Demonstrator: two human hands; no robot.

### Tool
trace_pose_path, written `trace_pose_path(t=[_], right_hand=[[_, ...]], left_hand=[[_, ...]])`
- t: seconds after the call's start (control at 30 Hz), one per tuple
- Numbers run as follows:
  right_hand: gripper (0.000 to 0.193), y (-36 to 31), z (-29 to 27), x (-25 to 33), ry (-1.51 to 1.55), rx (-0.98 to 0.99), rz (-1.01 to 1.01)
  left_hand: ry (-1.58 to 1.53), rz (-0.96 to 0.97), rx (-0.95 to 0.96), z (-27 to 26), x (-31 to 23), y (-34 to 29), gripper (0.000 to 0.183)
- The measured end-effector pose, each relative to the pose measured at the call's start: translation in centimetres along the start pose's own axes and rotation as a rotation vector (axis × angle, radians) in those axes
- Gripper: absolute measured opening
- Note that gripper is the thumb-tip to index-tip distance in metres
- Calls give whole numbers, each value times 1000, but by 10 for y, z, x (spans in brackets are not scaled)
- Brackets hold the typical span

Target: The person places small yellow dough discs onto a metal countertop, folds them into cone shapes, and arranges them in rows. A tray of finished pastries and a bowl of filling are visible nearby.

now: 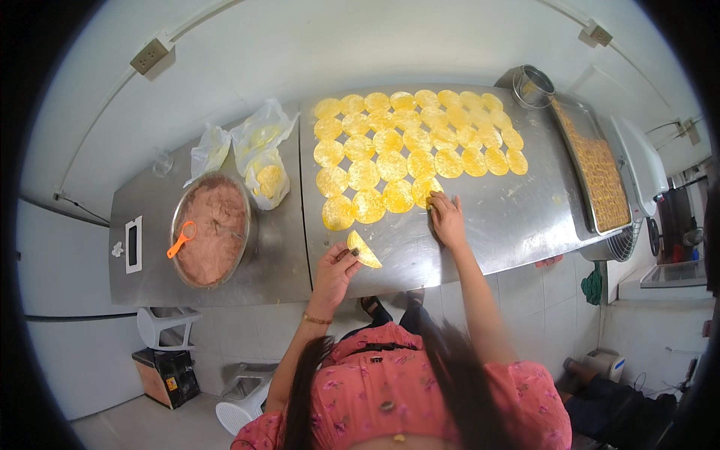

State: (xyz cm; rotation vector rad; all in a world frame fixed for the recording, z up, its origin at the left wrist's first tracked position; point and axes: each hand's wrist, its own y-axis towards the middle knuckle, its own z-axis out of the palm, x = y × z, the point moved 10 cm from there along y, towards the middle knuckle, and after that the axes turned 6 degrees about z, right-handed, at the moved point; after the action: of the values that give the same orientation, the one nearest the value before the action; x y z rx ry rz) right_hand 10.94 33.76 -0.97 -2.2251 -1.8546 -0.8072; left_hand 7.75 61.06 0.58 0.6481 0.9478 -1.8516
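Rows of thin round yellow tortillas lie spread on the steel table. My left hand is closed on a small folded stack of tortillas, held just over the table's near part. At the right end of the nearest row, my right hand has its fingertips closed at the edge of a tortilla, which lies on the steel. How much of that edge is between the fingers is partly hidden.
To the left stands a large metal bowl of pinkish paste with an orange scoop in it. Plastic bags with tortillas sit behind the bowl. A digital scale, a metal pot and a filled baking tray are also there.
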Motion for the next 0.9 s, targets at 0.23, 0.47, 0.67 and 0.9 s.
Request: trace_pose_path(t=[0.23, 0.47, 0.67, 0.9], right_hand=[[20, -1, -6, 1, -16, -29, 17], [20, -1, -35, 14, 626, 31, 128], [18, -14, -72, 67, 956, 279, 36], [16, -16, -48, -1, 1276, 477, 333]], left_hand=[[-25, 3, 54, 21, 4, 11, 14], [6, 22, 20, 51, 18, 20, 16], [58, 50, 6, 90, 46, 32, 19], [98, 45, -48, 128, 74, 39, 23]])
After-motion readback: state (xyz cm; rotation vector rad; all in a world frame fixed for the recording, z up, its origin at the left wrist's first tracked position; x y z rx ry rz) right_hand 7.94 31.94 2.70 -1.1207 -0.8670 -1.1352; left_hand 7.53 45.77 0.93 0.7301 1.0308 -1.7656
